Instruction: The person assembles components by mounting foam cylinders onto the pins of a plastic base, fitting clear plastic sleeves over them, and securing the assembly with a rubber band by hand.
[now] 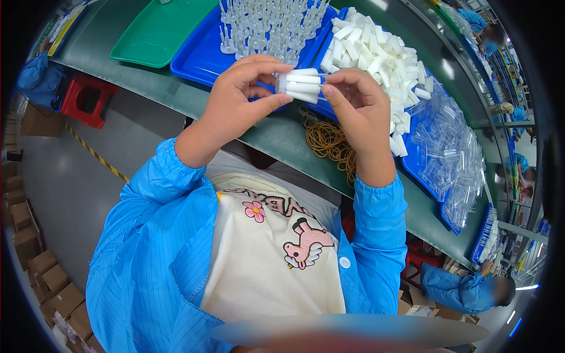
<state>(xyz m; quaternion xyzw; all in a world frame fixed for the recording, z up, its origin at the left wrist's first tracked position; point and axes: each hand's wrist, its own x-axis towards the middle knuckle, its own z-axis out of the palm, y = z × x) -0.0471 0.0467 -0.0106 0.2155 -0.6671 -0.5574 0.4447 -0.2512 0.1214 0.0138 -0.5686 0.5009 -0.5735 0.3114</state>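
My left hand point(244, 88) grips a clear plastic base piece point(281, 83) at its left end, thumb below and fingers above. Several white foam-like sleeves point(303, 86) sit side by side on its prongs and point to the right. At their right end, the thumb and fingers of my right hand point(360, 100) are pinched together. Whatever lies between those fingertips is hidden. Both hands hold the piece above the near edge of the green table, in front of the blue trays.
A blue tray point(191, 62) carries many upright clear pronged pieces point(271, 26). White sleeves point(376, 53) fill another; clear plastic parts point(447, 141) lie farther right. Rubber bands point(329, 141) lie beneath my right hand. A green tray point(156, 35) stands left. Co-workers sit nearby.
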